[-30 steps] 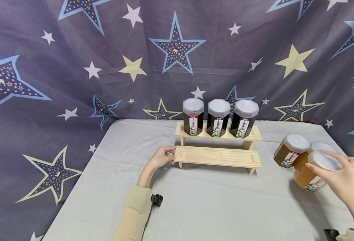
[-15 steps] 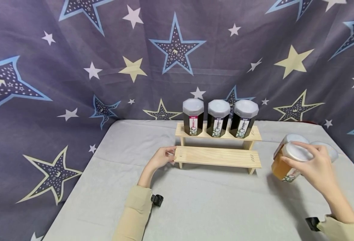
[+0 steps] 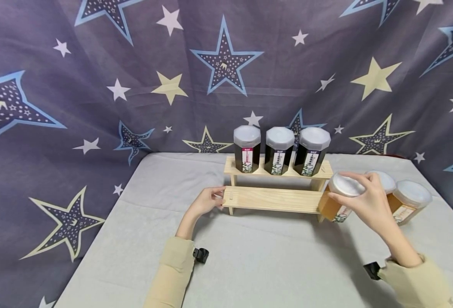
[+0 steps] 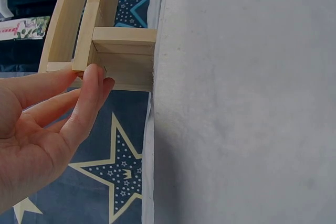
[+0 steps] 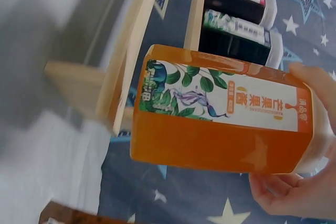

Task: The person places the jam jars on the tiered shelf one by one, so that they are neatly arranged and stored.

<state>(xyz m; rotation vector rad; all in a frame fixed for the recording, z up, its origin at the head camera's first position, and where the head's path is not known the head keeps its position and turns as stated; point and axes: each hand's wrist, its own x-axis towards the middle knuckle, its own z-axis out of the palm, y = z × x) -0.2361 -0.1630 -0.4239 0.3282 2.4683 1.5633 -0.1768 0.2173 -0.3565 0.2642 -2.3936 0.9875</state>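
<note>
Star-print curtain [image 3: 134, 55] behind pale table [image 3: 269, 261]. Two-tier wood shelf [image 3: 249, 197], three dark jars [image 3: 278, 158] along far tier [image 3: 326, 170]. Amber jar [image 5: 220, 135] at right end of near tier [image 3: 284, 201], contact unclear. Right hand [image 3: 373, 205] grips jar's lid [image 3: 346, 185]; left hand [image 3: 206, 199] pinches shelf's left end. Advisable: jar upright, clear of tier's edge, shelf braced.

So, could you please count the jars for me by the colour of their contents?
Dark jars: 3
Amber jars, including the held one: 2
Mostly hidden jar, colour unclear: 1
Total: 6
</note>
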